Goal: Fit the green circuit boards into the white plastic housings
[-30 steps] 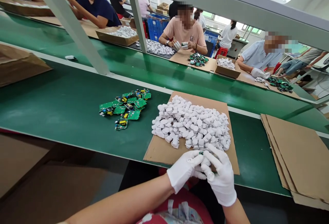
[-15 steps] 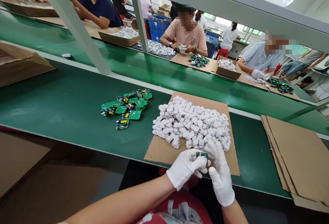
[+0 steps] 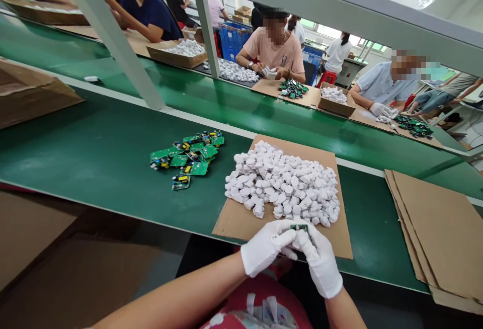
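Observation:
A small green circuit board (image 3: 300, 228) is pinched between my two white-gloved hands, above the near edge of a cardboard sheet (image 3: 236, 221). My left hand (image 3: 267, 246) grips it from the left, thumb toward me. From the right, my right hand (image 3: 320, 256) has its thumb and fingers closed on the same board. The fingers cover most of it. Just beyond my hands lies a heap of small white plastic pieces (image 3: 287, 183) on the cardboard. Left of that heap, a loose pile of green circuit boards (image 3: 188, 153) with yellow and black components rests on the green bench.
Flat cardboard sheets (image 3: 433, 233) are stacked at the right. An open cardboard box (image 3: 33, 95) stands at the left. A slanted metal post (image 3: 113, 42) rises from the bench. Across the green belt (image 3: 241, 110), several people work; one (image 3: 277, 47) handles white pieces.
My right hand has moved left and closed on the circuit board beside my left hand. The piles on the bench look unchanged.

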The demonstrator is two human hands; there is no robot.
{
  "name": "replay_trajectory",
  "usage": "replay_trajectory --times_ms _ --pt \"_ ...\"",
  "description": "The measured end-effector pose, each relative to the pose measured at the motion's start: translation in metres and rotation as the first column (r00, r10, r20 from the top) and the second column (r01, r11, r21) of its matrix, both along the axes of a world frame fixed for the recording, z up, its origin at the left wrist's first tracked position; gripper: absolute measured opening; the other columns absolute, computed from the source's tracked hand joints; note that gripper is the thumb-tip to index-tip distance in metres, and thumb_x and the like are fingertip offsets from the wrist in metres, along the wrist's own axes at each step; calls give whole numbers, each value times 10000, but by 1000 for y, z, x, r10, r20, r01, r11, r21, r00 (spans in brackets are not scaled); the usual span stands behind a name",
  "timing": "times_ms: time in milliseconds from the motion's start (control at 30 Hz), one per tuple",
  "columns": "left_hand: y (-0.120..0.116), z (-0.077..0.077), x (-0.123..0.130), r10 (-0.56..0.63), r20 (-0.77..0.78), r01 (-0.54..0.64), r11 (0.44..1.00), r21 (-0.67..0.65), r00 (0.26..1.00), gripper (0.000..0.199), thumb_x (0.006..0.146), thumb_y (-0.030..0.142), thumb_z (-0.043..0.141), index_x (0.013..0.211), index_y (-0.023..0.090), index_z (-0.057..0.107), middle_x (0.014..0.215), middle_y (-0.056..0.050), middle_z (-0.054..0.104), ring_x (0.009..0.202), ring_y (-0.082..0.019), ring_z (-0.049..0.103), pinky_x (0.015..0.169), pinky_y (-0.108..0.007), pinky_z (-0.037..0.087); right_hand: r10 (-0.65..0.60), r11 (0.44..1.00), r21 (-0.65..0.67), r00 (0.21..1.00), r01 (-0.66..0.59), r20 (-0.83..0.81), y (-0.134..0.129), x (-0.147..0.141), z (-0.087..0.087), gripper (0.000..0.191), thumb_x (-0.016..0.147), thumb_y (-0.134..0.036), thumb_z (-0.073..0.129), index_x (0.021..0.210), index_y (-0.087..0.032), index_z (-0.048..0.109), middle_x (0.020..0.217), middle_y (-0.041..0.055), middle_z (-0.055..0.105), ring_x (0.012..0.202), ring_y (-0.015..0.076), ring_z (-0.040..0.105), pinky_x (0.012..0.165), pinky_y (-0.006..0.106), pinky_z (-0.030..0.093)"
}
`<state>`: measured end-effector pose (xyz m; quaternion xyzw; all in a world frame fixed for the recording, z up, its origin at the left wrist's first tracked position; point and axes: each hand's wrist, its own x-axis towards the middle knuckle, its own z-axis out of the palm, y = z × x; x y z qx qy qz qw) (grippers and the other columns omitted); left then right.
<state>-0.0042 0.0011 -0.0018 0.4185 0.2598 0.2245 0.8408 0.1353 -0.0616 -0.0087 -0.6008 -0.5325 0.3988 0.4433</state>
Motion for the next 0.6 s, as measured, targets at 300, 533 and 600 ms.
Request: replay_trajectory --times_ms 300,533,600 --pt "-7 -8 1 23 261 53 957 -284 965 435 654 411 739 970 140 614 765 -39 594 608 -110 605 545 -198 489 15 997 74 995 -23 102 -2 9 -8 459 907 -511 349 1177 -224 585 1131 60 653 1070 236 582 931 349 458" --pt "-18 -15 0 67 238 48 893 -448 969 333 720 405 687 866 120 595 770 -73 643 652 -151 650 524 -190 473 -9 995 95 955 -20 297 -1 4 -4 475 894 -452 405 1303 -222 480 1139 74 649 1042 230 599 895 369 493" --pt "-19 -15 0 58 247 63 887 -458 967 320 748 402 660 881 118 598 759 -78 647 661 -153 650 521 -187 463 -1 994 106 931 -40 365 1 4 -1 453 892 -397 431 1319 -250 463 1112 60 663 1007 218 614 870 361 508"
